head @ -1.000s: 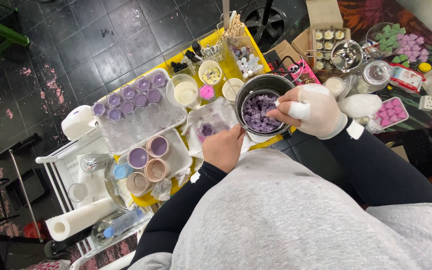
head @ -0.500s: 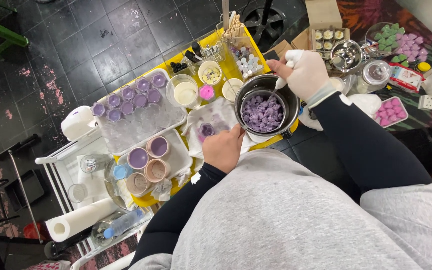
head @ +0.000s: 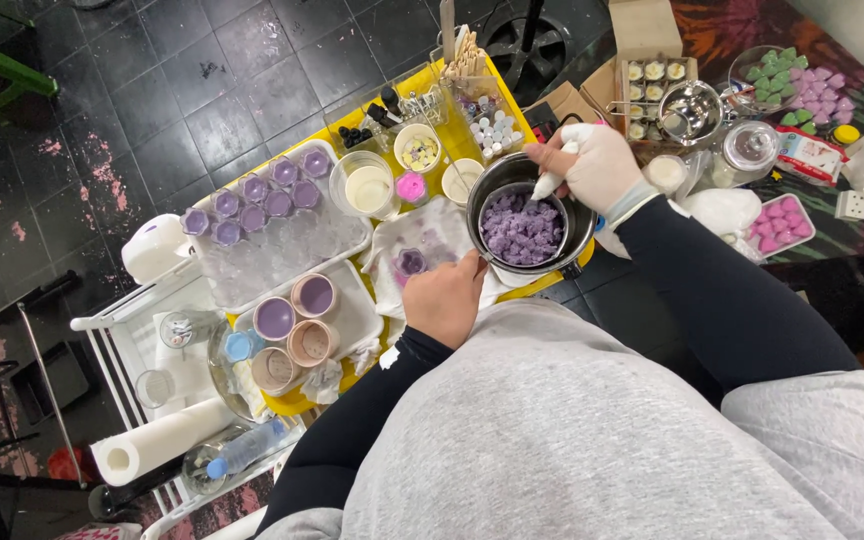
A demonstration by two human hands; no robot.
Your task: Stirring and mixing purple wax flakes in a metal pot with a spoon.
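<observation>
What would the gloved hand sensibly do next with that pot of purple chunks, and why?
Probably dip the white tool into the purple chunks and stir. The gloved right hand holds it at the rim of the metal pot, the bare left hand rests by the pot, and the chunks look solid.

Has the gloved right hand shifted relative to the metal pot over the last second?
Yes. The right hand has moved from the pot's near right rim, across to the far rim of the metal pot, toward the open cardboard box.
</observation>
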